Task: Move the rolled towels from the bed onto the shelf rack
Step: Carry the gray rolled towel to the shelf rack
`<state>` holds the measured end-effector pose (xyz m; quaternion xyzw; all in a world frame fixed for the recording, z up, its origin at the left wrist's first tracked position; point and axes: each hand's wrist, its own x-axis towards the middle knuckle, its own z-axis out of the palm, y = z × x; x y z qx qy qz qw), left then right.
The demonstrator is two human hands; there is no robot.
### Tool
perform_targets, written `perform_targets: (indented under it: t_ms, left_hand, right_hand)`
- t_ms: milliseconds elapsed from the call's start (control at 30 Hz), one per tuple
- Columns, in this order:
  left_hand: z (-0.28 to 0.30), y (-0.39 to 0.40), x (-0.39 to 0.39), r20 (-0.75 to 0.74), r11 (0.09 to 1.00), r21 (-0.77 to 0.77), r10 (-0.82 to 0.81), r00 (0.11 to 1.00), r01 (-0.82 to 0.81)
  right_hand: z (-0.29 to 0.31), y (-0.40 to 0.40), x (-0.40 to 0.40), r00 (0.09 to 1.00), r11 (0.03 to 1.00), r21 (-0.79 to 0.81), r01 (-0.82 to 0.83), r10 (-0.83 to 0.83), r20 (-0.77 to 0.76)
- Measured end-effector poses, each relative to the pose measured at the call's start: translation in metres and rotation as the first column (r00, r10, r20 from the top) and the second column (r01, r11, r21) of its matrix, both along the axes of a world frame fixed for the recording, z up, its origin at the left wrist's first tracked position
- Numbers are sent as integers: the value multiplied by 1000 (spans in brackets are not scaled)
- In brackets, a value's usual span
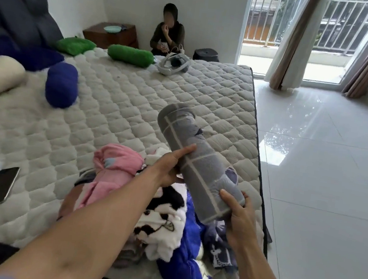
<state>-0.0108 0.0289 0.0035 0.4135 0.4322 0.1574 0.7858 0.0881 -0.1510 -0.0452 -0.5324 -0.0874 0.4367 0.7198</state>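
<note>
A grey rolled towel (198, 162) with pale stripes is lifted above the bed (116, 106), pointing away from me. My left hand (170, 165) grips its middle from the left, index finger stretched along it. My right hand (238, 215) clasps its near end. A dark blue rolled towel (61, 85) lies on the bed at the left. Two green rolled towels (131, 55) (75, 45) lie near the far edge. The shelf rack is out of view.
A heap of loose cloths, pink (112, 172), black-and-white (162, 221) and blue (187, 258), lies under my arms. A phone (1, 186) lies at the left, a headset (173, 65) at the far edge. A person (168, 33) sits by the wall. Glossy tiled floor (325, 183) spreads right.
</note>
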Motion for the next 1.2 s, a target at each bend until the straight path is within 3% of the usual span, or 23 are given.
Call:
perform_targets:
  t_ms: [100, 233, 400, 533, 667, 800, 867, 1000, 1200]
  left_hand:
    - [22, 10, -51, 135, 958, 8, 282, 950, -286]
    - [51, 6, -159, 275, 825, -34, 551, 788, -565]
    - [62, -51, -319, 260, 504, -4, 835, 485, -864]
    - [63, -135, -444, 243, 239, -37, 944, 223, -970]
    - [50, -247, -548, 215, -68, -68, 973, -81, -995]
    - [42, -369, -628, 175, -358, -96, 913, -370, -929]
    - [40, -427, -655, 168, -449, -122, 870, -464, -885]
    - [36, -524, -693, 152, -629, -169, 744, -651, -759]
    - [48, -638, -741, 137, -843, -144, 502, -854, -519]
  right_hand:
    - [19, 16, -25, 990, 987, 89, -132, 136, -31]
    - [38, 37, -85, 936, 929, 123, -350, 352, 1]
    - [45, 54, -208, 851, 845, 100, -525, 519, 83]
    - [48, 30, -328, 752, 768, 11, -640, 624, 213]
    - [47, -30, -442, 575, 608, -6, -794, 755, 314]
    - [42, -97, -537, 306, 346, -42, -937, 874, 377]
    - [41, -125, -579, 185, 213, -40, -976, 914, 360]
    - [45, -179, -658, -78, -78, -2, -997, 988, 131]
    - [42, -266, -760, -433, -434, 40, -900, 901, 33]
